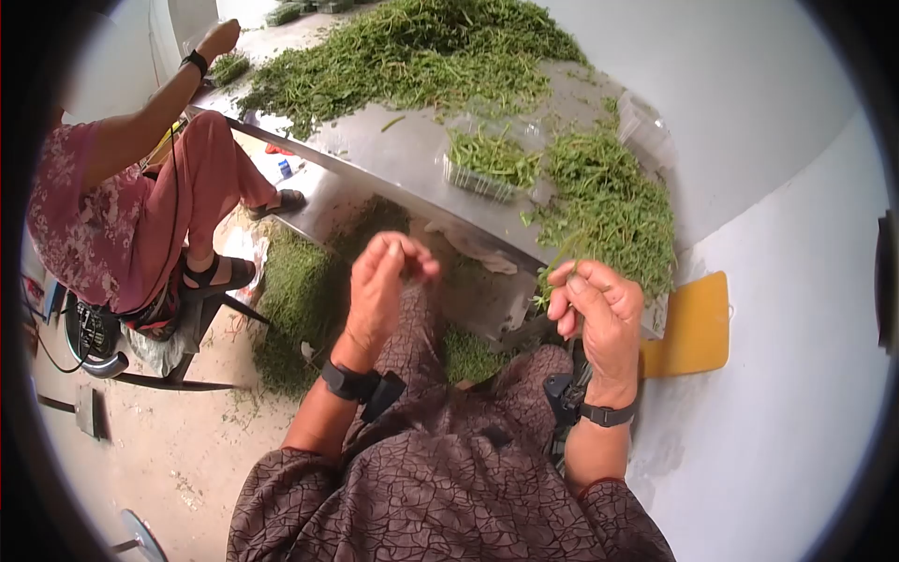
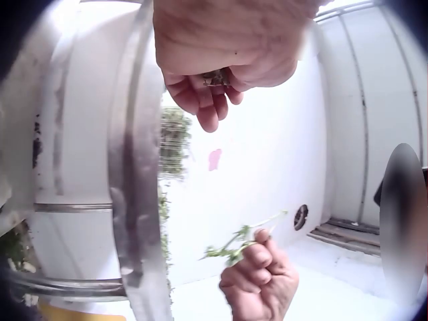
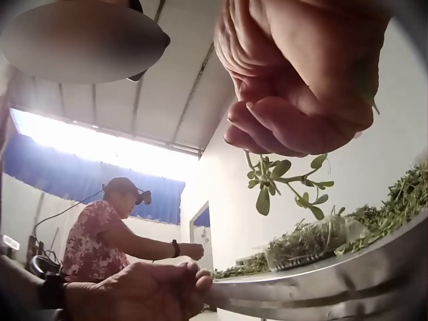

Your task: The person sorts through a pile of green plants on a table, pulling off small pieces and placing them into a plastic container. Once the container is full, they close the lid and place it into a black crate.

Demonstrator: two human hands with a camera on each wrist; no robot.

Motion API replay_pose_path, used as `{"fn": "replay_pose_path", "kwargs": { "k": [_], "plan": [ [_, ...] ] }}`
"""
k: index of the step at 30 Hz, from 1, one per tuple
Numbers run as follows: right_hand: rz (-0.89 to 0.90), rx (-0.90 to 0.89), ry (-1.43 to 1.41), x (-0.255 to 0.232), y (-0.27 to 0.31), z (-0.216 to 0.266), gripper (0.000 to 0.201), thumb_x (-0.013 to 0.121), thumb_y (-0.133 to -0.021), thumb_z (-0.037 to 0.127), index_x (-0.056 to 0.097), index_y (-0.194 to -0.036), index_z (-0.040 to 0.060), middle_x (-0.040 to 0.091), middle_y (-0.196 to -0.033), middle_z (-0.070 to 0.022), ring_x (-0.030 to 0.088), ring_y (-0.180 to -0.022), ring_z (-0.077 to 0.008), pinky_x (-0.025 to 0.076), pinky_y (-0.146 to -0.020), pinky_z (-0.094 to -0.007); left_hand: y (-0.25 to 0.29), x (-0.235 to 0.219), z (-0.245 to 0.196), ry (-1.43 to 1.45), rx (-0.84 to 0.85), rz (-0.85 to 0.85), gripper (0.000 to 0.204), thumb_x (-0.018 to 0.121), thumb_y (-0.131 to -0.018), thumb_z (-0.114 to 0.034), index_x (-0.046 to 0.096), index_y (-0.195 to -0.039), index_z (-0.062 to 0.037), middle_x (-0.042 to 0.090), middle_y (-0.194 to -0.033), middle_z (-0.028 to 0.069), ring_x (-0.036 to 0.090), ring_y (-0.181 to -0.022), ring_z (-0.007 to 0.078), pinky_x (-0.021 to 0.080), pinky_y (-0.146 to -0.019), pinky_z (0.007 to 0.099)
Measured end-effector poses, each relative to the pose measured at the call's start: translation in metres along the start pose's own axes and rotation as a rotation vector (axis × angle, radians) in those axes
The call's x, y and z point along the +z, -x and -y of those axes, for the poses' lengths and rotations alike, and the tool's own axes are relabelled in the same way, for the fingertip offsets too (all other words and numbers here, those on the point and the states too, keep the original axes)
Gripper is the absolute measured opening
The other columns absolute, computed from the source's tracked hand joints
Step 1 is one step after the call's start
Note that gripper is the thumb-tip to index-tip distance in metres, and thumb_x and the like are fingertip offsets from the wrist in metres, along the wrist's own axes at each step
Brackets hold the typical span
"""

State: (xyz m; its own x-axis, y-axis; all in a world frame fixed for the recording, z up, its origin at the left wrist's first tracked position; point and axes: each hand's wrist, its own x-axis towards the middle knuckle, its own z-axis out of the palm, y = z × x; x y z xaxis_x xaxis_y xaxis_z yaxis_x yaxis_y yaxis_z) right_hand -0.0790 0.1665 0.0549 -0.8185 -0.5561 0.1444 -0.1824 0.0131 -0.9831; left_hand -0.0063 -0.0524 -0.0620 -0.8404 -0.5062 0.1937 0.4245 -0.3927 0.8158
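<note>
My right hand pinches a green leafy sprig between thumb and fingers, beside the table's front edge. Its rounded leaves hang below the curled fingers of that hand in the right wrist view, where the sprig shows best. To the left and apart from it, my left hand is raised over my lap with fingers curled. The left wrist view shows a small dark scrap held within the left hand; what it is cannot be told.
A metal table bears a large heap of greens, a smaller pile and a clear box of stems. More greens lie below. Another person sits at the left; a yellow board stands at the right.
</note>
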Motion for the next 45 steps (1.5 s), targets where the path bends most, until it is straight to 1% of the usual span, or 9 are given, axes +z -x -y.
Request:
{"fn": "replay_pose_path", "kwargs": {
  "k": [3, 7, 14, 21, 25, 30, 35, 39, 45],
  "plan": [
    [0.108, 0.072, -0.033, 0.009, 0.018, -0.013, 0.022, 0.050, -0.094, 0.016, 0.064, -0.093, -0.0015, 0.060, -0.066, -0.0015, 0.049, -0.052, -0.0033, 0.039, -0.048, -0.0167, -0.008, 0.024, -0.031, -0.061, 0.246, 0.089, 0.017, 0.039, -0.100, -0.014, 0.052, -0.094, -0.0043, 0.062, -0.106, 0.0138, 0.060, -0.096, 0.0208, 0.043, -0.092, 0.0338],
    [0.253, 0.089, -0.007, 0.016, 0.033, -0.025, 0.020, 0.050, -0.093, 0.012, 0.063, -0.092, -0.0032, 0.059, -0.066, -0.0019, 0.052, -0.054, -0.0046, 0.042, -0.049, -0.0185, 0.000, 0.051, -0.026, -0.166, 0.220, 0.278, 0.019, 0.038, -0.100, -0.015, 0.052, -0.095, -0.0036, 0.062, -0.113, 0.0178, 0.058, -0.103, 0.0195, 0.041, -0.095, 0.0341],
    [0.082, 0.062, 0.143, 0.008, 0.043, -0.040, 0.016, 0.050, -0.092, 0.007, 0.063, -0.091, -0.0022, 0.057, -0.061, -0.0019, 0.051, -0.051, -0.0061, 0.041, -0.048, -0.0210, 0.037, 0.053, -0.004, 0.006, -0.392, 0.394, 0.025, 0.039, -0.101, -0.024, 0.054, -0.095, -0.0043, 0.061, -0.080, 0.0069, 0.060, -0.071, 0.0138, 0.048, -0.067, 0.0257],
    [-0.055, -0.021, 0.210, 0.006, 0.045, -0.054, 0.013, 0.051, -0.089, 0.003, 0.061, -0.089, -0.0044, 0.056, -0.058, -0.0045, 0.052, -0.051, -0.0081, 0.041, -0.048, -0.0240, 0.040, 0.054, -0.008, 0.063, -0.640, 0.488, 0.042, 0.037, -0.100, -0.040, 0.058, -0.099, -0.0024, 0.057, -0.078, 0.0033, 0.051, -0.065, 0.0102, 0.043, -0.060, 0.0238],
    [-0.099, -0.048, 0.254, 0.001, 0.044, -0.061, 0.011, 0.051, -0.088, 0.002, 0.061, -0.088, -0.0040, 0.055, -0.057, -0.0060, 0.053, -0.051, -0.0096, 0.040, -0.047, -0.0254, 0.046, 0.051, -0.005, -0.034, -0.553, 0.492, 0.052, 0.040, -0.096, -0.050, 0.058, -0.098, -0.0014, 0.057, -0.076, 0.0038, 0.041, -0.055, 0.0096, 0.036, -0.053, 0.0228],
    [-0.350, -0.212, 0.563, -0.009, 0.043, -0.080, 0.012, 0.051, -0.087, 0.002, 0.061, -0.083, -0.0035, 0.054, -0.056, -0.0069, 0.051, -0.048, -0.0101, 0.039, -0.046, -0.0263, 0.050, 0.040, -0.011, -0.003, -0.495, 0.441, 0.029, 0.045, -0.099, -0.027, 0.056, -0.083, -0.0052, 0.042, -0.064, -0.0032, 0.032, -0.053, 0.0048, 0.025, -0.047, 0.0201],
    [-0.538, 0.077, 0.161, -0.032, 0.044, -0.060, 0.018, 0.049, -0.088, 0.007, 0.063, -0.081, -0.0013, 0.056, -0.056, -0.0013, 0.046, -0.047, -0.0057, 0.035, -0.045, -0.0218, 0.036, 0.042, -0.033, -0.028, -0.273, 0.221, 0.034, 0.043, -0.099, -0.031, 0.049, -0.076, -0.0068, 0.043, -0.060, -0.0014, 0.037, -0.049, 0.0068, 0.030, -0.045, 0.0211],
    [-0.098, 0.234, -0.082, -0.004, 0.049, -0.044, 0.019, 0.050, -0.090, 0.011, 0.064, -0.089, -0.0020, 0.057, -0.061, -0.0009, 0.046, -0.048, -0.0040, 0.035, -0.044, -0.0201, 0.033, 0.067, -0.018, -0.234, -0.359, 0.062, 0.030, 0.044, -0.100, -0.030, 0.060, -0.088, -0.0074, 0.052, -0.069, -0.0034, 0.043, -0.056, 0.0038, 0.033, -0.048, 0.0191],
    [0.100, 0.208, -0.064, 0.023, 0.050, -0.056, 0.022, 0.050, -0.093, 0.013, 0.063, -0.084, -0.0023, 0.057, -0.058, -0.0011, 0.048, -0.048, -0.0044, 0.038, -0.043, -0.0206, 0.039, 0.080, 0.006, -0.094, -0.462, 0.346, 0.030, 0.045, -0.100, -0.027, 0.063, -0.104, -0.0024, 0.061, -0.087, 0.0004, 0.052, -0.072, 0.0047, 0.043, -0.064, 0.0187]
  ]
}}
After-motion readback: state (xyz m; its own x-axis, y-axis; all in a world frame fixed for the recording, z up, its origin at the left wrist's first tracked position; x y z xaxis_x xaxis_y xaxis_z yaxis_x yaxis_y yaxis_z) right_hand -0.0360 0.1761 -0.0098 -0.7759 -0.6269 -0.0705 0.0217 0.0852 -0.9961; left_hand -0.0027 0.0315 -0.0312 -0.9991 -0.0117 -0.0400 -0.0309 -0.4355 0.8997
